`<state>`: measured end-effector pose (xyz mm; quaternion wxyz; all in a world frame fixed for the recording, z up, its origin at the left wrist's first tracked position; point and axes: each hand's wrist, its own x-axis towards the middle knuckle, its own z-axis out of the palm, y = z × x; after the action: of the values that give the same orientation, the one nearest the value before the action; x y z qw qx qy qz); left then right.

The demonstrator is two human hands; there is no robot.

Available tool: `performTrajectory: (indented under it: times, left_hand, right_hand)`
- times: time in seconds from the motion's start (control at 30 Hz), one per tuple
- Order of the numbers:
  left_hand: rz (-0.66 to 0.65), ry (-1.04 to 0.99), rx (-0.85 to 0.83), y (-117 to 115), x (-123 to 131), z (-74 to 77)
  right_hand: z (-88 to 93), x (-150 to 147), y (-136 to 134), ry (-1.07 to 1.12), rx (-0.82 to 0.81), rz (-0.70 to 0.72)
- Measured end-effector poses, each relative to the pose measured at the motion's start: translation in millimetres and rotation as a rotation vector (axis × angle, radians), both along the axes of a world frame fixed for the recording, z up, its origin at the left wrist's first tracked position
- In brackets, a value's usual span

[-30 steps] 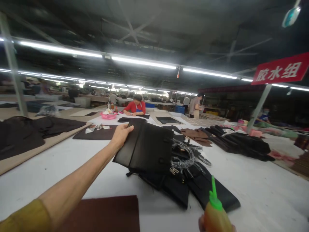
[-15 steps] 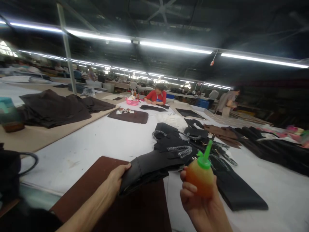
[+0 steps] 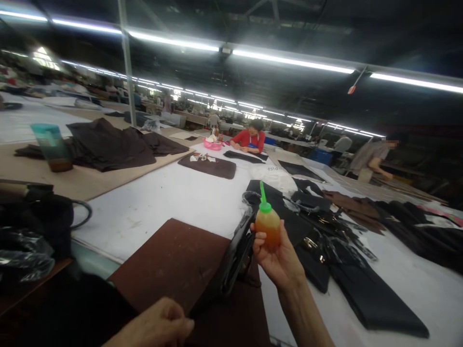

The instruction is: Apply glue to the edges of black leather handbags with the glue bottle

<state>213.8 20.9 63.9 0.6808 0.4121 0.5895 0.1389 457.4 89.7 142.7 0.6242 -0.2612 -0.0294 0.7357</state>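
My right hand [image 3: 277, 258] is wrapped around a squeeze bottle [image 3: 267, 229] with a green nozzle and orange-yellow liquid inside. The bottle is upright, its spout pointing up. At the bottom of the view, my left hand [image 3: 162, 323] is closed, thumb and fingertips pinching the near end of a black leather bag piece [image 3: 227, 270]. That piece is tilted on edge above a brown board [image 3: 173, 260], its far end close to my right hand, with clear plastic wrap along its top. More black bag pieces [image 3: 318, 246] with wrapped handles and metal fittings lie to the right.
A white-topped table [image 3: 144, 207] spreads out ahead. On the left are a teal-lidded cup [image 3: 52, 147], dark brown sheets [image 3: 108, 144] and a black bag [image 3: 43, 221]. A person in red [image 3: 253, 137] leans at the far end; another person [image 3: 372, 161] stands at right.
My left hand has drawn back toward me, swinging the black bag piece from lying crosswise to tilted on edge. The bottle has moved left beside it. The view has turned left.
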Motion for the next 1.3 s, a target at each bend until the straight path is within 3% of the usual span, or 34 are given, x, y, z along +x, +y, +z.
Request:
performTrajectory:
  times: [0.03, 0.13, 0.2, 0.33, 0.4, 0.5, 0.6, 0.7, 0.83, 0.9, 1.0, 1.1, 1.3]
  left_hand:
    - [-0.077, 0.075, 0.117, 9, -6, 14.8]
    - [-0.025, 0.099, 0.72, 44, -5, 61.1]
    - [-0.042, 0.054, 0.918, 65, 8, 83.5]
    - [-0.162, 0.062, 0.842, 96, 35, 101.8]
    - [-0.257, 0.047, 0.91, 109, 42, 106.0]
    - [-0.576, 0.069, 1.089, 125, 49, 114.8]
    - [-0.927, 0.315, 1.142, 136, 61, 121.0]
    - [-1.023, 0.453, 1.172, 139, 77, 117.7]
    - [-0.862, 0.411, 1.433, 138, 87, 110.8]
    - [-0.728, 0.541, 1.504, 137, 84, 113.3]
    - [-0.488, 0.795, 1.345, 134, 77, 122.2]
    - [-0.239, 0.911, 1.128, 129, 68, 125.8]
    - [-0.147, 0.979, 1.007, 130, 52, 117.5]
  right_hand:
    - [-3.2, 0, 3, -0.004, -0.004, 0.013]
    - [-9.0, 0, 9, -0.015, 0.002, 0.067]
    - [-9.8, 0, 10, -0.028, 0.021, 0.095]
    - [-9.7, 1, 6, -0.056, 0.067, 0.099]
    - [-10.6, 5, 1, -0.068, 0.075, 0.081]
    - [-12.3, 11, -7, -0.083, 0.066, 0.053]
    - [-11.9, 14, -16, -0.079, 0.057, 0.031]
    - [-9.2, 13, -25, -0.066, 0.055, 0.001]
    - [-3.4, 14, -38, -0.073, 0.074, -0.091]
    - [1.3, 15, -43, -0.078, 0.105, -0.126]
    - [11.3, 14, -49, -0.056, 0.146, -0.14]
    - [22.9, 4, -57, -0.028, 0.149, -0.122]
    - [28.9, -40, -65, -0.064, 0.154, 0.029]
